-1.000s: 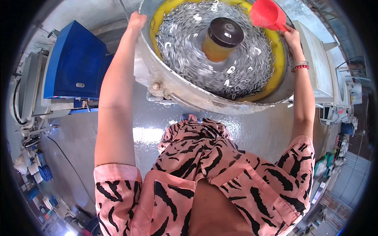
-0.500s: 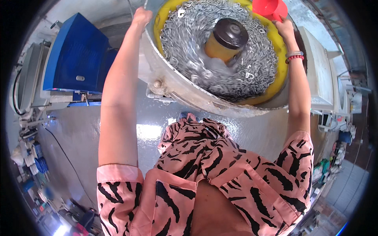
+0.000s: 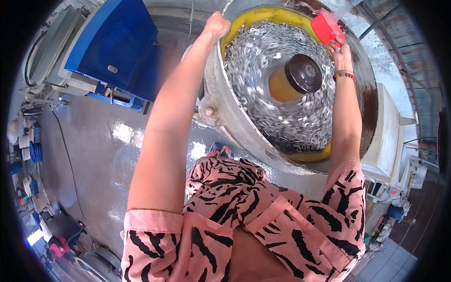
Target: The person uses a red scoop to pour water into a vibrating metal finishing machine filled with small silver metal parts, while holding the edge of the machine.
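A large round metal tub (image 3: 221,113) with a yellow inner lining holds a mass of small shiny metal parts (image 3: 277,108) around a yellow centre post with a dark cap (image 3: 303,73). My left hand (image 3: 217,23) grips the tub's near-left rim with closed fingers. My right hand (image 3: 339,47) reaches over the far side and holds a red plastic scoop (image 3: 327,27) above the parts; water appears to pour around the scoop. A beaded bracelet circles my right wrist.
A blue machine housing (image 3: 112,42) stands to the left of the tub. The wet grey floor (image 3: 94,155) lies below. A white cabinet (image 3: 387,136) sits to the right of the tub. Stacked items and cables line the left edge.
The view has swung so the tub sits further right and closer. My right hand with the red scoop has moved along the far rim; my left hand stays on the rim.
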{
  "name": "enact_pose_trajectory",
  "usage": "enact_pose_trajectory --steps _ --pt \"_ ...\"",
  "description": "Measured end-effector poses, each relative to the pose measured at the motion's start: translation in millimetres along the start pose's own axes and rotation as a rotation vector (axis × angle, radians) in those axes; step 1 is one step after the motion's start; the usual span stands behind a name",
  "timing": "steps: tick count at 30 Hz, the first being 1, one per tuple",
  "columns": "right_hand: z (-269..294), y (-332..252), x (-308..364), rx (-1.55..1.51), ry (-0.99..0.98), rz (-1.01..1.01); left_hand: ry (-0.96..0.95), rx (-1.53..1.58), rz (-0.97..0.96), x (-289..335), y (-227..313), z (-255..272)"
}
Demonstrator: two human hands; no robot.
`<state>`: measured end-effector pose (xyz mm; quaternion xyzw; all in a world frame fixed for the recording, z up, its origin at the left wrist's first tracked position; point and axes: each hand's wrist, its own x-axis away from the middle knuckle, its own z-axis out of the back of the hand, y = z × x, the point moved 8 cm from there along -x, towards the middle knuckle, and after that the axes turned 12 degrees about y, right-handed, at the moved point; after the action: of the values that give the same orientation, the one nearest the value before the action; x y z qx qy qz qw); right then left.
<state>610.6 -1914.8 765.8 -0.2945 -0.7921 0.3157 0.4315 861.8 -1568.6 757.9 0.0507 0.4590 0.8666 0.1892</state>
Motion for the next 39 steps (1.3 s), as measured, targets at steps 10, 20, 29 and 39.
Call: enact_pose_trajectory --steps 10,20,29,39 --pt "47 -31 26 0.119 0.111 0.209 -0.02 -0.007 0.004 1 5 -4" --pt "26 -91 121 1.883 0.385 1.077 -0.033 0.154 0.011 9 11 1" --pt "-29 -75 111 1.825 0.504 1.388 0.192 0.061 -0.147 -16 -16 -2" --pt "39 -13 -61 0.21 0.178 0.082 0.018 0.019 -0.068 -29 -23 -28"
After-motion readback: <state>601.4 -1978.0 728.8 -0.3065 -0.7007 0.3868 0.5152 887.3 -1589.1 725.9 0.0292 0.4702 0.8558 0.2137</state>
